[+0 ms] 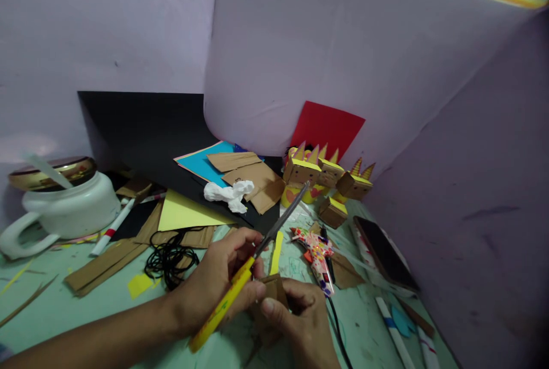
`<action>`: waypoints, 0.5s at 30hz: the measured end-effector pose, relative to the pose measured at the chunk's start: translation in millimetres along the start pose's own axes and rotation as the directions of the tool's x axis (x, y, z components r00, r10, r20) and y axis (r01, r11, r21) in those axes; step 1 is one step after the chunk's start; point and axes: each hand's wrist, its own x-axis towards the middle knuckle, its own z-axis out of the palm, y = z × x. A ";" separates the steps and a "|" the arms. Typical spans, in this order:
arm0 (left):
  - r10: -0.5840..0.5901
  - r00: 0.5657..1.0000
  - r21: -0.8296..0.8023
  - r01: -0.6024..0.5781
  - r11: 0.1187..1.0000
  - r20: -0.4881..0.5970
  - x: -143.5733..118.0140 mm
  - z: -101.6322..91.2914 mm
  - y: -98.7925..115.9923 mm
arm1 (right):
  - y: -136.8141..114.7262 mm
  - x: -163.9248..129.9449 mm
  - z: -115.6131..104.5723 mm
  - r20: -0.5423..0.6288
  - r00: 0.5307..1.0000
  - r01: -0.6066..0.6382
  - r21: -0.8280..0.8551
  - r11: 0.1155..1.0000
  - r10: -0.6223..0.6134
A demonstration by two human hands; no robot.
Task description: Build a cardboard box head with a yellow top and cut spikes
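Note:
Yellow-handled scissors slant across my left hand, their blades together and pointing up and away. My left hand is closed around them, its thumb beside a small folded piece of brown cardboard. That cardboard is pinched in my right hand, between thumb and fingers. A narrow yellow paper strip stands just behind the cardboard; whether the two are joined I cannot tell. Part of the cardboard is hidden by my fingers.
A patterned glue gun with a black cord lies right of centre. Behind it stand small cardboard figures with spikes. Black cord, cardboard strips, yellow paper and a white pot are left. A phone rests right.

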 end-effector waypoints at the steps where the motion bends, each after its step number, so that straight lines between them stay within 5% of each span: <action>1: 0.006 1.000 0.004 -0.006 1.000 0.000 0.1 -0.1 -0.6 | -1.0 -0.3 0.4 -0.005 1.000 -0.002 0.006 1.000 0.002; 15: 0.132 0.990 0.069 -0.129 0.989 -0.046 -0.1 2.6 -4.7 | -6.4 -1.3 1.6 -0.019 0.999 -0.043 0.012 0.999 0.043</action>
